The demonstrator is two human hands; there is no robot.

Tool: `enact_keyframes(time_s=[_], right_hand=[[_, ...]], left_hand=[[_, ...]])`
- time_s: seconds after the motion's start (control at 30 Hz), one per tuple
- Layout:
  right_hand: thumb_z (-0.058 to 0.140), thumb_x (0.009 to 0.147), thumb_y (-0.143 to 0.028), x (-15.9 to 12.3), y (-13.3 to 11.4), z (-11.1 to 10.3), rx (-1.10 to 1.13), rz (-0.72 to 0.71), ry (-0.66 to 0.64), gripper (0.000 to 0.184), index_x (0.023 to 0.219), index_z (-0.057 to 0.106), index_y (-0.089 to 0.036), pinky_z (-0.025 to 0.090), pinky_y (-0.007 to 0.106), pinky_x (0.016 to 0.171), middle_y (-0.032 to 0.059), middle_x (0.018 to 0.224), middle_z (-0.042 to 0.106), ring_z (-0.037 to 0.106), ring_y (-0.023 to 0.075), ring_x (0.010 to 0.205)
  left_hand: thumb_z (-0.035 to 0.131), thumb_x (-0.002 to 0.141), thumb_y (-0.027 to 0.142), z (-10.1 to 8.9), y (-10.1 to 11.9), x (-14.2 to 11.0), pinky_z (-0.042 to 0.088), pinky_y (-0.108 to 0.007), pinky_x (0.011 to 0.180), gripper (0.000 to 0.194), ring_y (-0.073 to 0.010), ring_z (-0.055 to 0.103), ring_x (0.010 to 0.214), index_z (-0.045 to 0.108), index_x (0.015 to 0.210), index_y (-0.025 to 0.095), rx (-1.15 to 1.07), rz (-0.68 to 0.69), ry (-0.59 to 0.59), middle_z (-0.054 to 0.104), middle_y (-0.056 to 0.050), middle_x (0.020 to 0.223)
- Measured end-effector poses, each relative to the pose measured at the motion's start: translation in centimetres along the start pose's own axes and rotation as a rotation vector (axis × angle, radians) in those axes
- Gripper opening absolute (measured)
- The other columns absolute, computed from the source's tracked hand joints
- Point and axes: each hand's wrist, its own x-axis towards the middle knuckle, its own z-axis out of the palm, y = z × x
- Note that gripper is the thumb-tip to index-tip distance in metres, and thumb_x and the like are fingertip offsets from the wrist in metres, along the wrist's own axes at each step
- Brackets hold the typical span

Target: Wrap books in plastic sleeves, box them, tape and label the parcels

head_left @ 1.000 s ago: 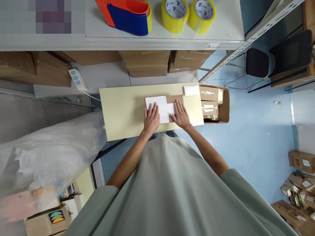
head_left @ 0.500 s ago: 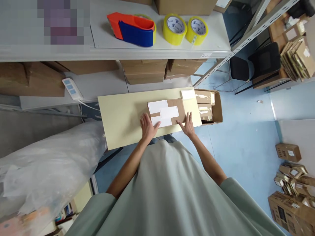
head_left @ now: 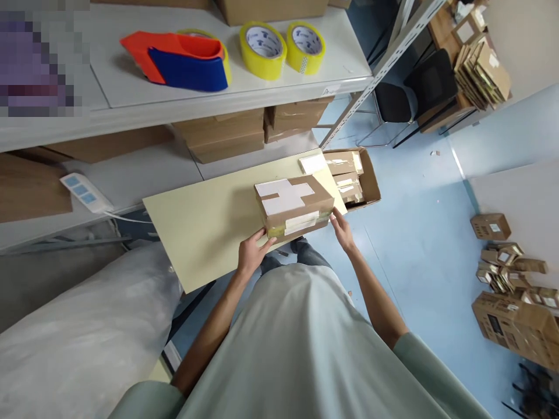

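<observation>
A small cardboard box [head_left: 321,201] is tilted over the pale yellow board [head_left: 196,233], so its near side shows. White paper labels [head_left: 282,198] overlap on its top face, and another white strip runs along the near side beside yellowish tape. My left hand [head_left: 252,253] grips the near left corner, thumb along the lower edge. At the right end, my right hand [head_left: 342,231] holds the corner with bent fingers. A stack of white labels [head_left: 312,163] lies at the board's far right corner.
An open carton [head_left: 371,177] with packed boxes stands right of the board. On the grey shelf [head_left: 144,105] are a red and blue tape dispenser [head_left: 187,64] and yellow tape rolls [head_left: 262,51]. A large plastic bag [head_left: 100,326] bulges at left; a black chair [head_left: 410,99] stands beyond.
The box lay flat under both hands; now its near side is raised into view and both hands grip its ends. The whole view has turned and shifted.
</observation>
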Motion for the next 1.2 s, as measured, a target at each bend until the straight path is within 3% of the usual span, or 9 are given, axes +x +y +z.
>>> enact_keyframes(time_s=[0.17,0.3,0.47,0.57,0.7,0.83,0.9,1.0,1.2], right_hand=[[0.058,0.104,-0.084,0.4,0.7,-3.7,0.059,0.011,0.089,0.091,0.168,0.065,-0.019,0.037,0.057,0.142,0.0131,0.175,0.059,0.050,0.0371,0.169],[0.068,0.095,-0.086,3.2,3.3,-4.9,0.047,0.031,0.001,0.099,0.168,0.064,-0.018,0.057,0.060,0.127,0.0172,0.161,0.072,0.071,0.0424,0.147],[0.058,0.107,-0.078,8.1,5.4,-5.1,-0.012,-0.019,-0.101,0.084,0.167,0.062,-0.019,0.067,0.054,0.112,0.0193,0.153,0.077,0.082,0.0363,0.130],[0.053,0.114,-0.070,10.1,5.7,-5.4,-0.137,-0.044,-0.238,0.071,0.165,0.063,-0.022,0.068,0.048,0.107,0.0168,0.144,0.082,0.084,0.0343,0.127],[0.046,0.119,-0.067,11.3,5.7,-6.3,-0.266,-0.136,-0.398,0.065,0.163,0.066,-0.024,0.067,0.045,0.105,0.0128,0.139,0.085,0.086,0.0351,0.120],[0.041,0.121,-0.065,11.7,5.8,-7.0,-0.298,-0.249,-0.456,0.066,0.167,0.063,-0.024,0.066,0.047,0.111,0.0136,0.155,0.077,0.080,0.0367,0.134],[0.039,0.122,-0.062,12.0,6.1,-7.3,-0.302,-0.287,-0.476,0.065,0.170,0.061,-0.024,0.065,0.047,0.115,0.0125,0.163,0.071,0.077,0.0349,0.140],[0.037,0.123,-0.059,12.5,6.8,-8.1,-0.319,-0.309,-0.513,0.064,0.173,0.057,-0.024,0.063,0.045,0.119,0.0108,0.170,0.065,0.074,0.0320,0.146],[0.042,0.123,-0.051,14.1,9.0,-10.9,-0.296,-0.367,-0.577,0.057,0.171,0.059,-0.026,0.063,0.042,0.117,0.0103,0.161,0.073,0.077,0.0298,0.140]], left_hand=[[0.077,0.098,0.046,1.5,3.9,0.9,0.061,-0.039,0.115,0.039,-0.0342,0.080,0.133,0.088,0.129,0.024,0.014,0.027,-0.037,0.088,-0.004,0.131],[0.071,0.100,0.050,4.0,6.0,1.3,0.062,-0.036,0.100,0.033,-0.0346,0.082,0.125,0.088,0.115,0.025,0.150,-0.042,-0.046,0.090,-0.007,0.121],[0.064,0.099,0.065,5.8,8.0,2.1,0.053,-0.029,0.079,0.044,-0.0314,0.082,0.104,0.081,0.093,0.025,0.378,-0.161,0.111,0.089,-0.007,0.098],[0.061,0.098,0.068,6.6,9.4,2.8,0.047,-0.029,0.071,0.049,-0.0299,0.079,0.093,0.072,0.078,0.025,0.424,-0.275,0.193,0.083,-0.005,0.081],[0.068,0.095,0.064,8.3,10.8,3.8,0.046,-0.031,0.069,0.046,-0.0319,0.076,0.092,0.066,0.070,0.025,0.432,-0.447,0.328,0.078,-0.007,0.074],[0.072,0.096,0.059,10.5,11.6,4.1,0.048,-0.031,0.072,0.041,-0.0301,0.075,0.097,0.068,0.076,0.024,0.391,-0.592,0.478,0.078,-0.005,0.079],[0.072,0.098,0.055,11.8,12.1,3.7,0.051,-0.032,0.077,0.035,-0.0303,0.076,0.103,0.070,0.084,0.023,0.365,-0.629,0.543,0.080,-0.003,0.085],[0.068,0.100,0.056,13.9,13.1,2.3,0.052,-0.034,0.080,0.038,-0.0315,0.075,0.103,0.065,0.079,0.024,0.379,-0.644,0.594,0.076,-0.002,0.081],[0.065,0.097,0.060,19.4,15.1,-2.0,0.048,-0.034,0.073,0.048,-0.0336,0.074,0.092,0.053,0.064,0.027,0.455,-0.670,0.640,0.065,-0.006,0.064]])
